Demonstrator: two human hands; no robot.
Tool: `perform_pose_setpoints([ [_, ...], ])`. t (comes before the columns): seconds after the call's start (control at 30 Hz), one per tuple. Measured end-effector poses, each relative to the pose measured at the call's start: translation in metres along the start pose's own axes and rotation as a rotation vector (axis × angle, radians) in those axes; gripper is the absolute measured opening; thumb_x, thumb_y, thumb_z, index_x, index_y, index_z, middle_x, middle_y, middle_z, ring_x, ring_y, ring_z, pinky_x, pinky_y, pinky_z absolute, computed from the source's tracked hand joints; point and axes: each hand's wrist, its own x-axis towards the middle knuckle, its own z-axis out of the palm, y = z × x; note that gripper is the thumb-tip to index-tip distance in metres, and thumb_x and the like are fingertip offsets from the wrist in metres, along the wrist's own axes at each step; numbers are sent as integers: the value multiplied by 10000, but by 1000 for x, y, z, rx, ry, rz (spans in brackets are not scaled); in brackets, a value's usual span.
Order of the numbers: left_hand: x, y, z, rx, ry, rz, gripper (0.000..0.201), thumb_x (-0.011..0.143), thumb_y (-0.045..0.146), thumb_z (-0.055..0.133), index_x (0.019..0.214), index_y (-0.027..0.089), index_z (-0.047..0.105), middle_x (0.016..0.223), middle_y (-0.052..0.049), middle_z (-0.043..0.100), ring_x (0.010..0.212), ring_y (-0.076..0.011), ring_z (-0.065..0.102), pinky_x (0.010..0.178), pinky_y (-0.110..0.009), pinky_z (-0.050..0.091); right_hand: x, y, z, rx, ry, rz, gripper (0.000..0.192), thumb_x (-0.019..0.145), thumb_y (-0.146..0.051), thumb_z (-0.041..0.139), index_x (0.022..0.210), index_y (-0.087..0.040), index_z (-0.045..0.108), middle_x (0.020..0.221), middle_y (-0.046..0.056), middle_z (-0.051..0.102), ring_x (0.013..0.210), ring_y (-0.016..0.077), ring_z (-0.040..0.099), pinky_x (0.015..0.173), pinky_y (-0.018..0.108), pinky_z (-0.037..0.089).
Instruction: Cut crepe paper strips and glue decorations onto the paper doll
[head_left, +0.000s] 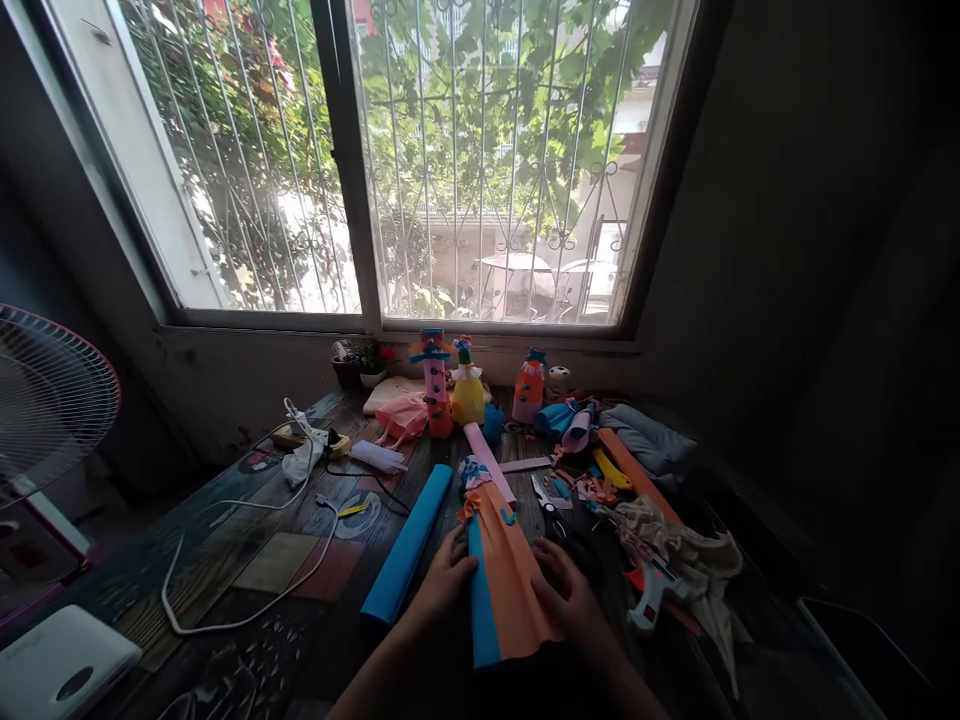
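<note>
Between my hands lies a crepe-paper-covered figure point(510, 570), mostly orange with a blue strip down its left side. An orange bow and a small blue curl of paper decorate it, and white and blue ruffles top its far end. My left hand point(448, 578) is closed on the blue left edge, thumb toward the paper. Along the right edge, my right hand point(566, 588) is closed with fingers bent against the orange paper. A blue crepe paper roll point(409, 545) lies left of my left hand. Scissors point(550, 500) rest just beyond my right hand.
A glue gun point(652, 592) and beige cloth point(675, 535) lie to the right, near a yellow-handled tool point(611, 468) and paper scraps. Several decorated figures point(467, 392) stand by the window. A white cable point(247, 622) loops across the left, near a white box point(64, 660) and a fan point(52, 400).
</note>
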Motion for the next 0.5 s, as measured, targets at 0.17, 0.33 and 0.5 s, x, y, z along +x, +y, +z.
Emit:
perform_pose_setpoints([
  [0.17, -5, -1, 4, 61, -49, 73, 803, 619, 305, 692, 1326, 131, 355, 1314, -197, 472, 1196, -340, 467, 937, -415, 446, -7, -1, -7, -31, 14, -29, 494, 694, -408, 696, 1131, -201, 595, 1163, 125, 645, 1112, 292, 567, 883, 365, 486],
  [0.33, -6, -5, -3, 179, 33, 125, 683, 580, 384, 690, 1171, 86, 520, 1332, -198, 455, 1279, -336, 360, 1064, -385, 316, -10, 1, -14, -103, 95, -44, 428, 692, -411, 694, 1065, -204, 655, 1114, 119, 671, 1070, 299, 589, 887, 386, 476],
  [0.5, -11, -4, -16, 398, 123, 234, 522, 711, 434, 560, 1120, 110, 577, 1231, -141, 566, 1194, -311, 472, 1021, -402, 369, -7, -1, -24, -180, 226, -62, 363, 711, -448, 658, 979, -205, 680, 1003, 101, 709, 932, 289, 645, 780, 373, 510],
])
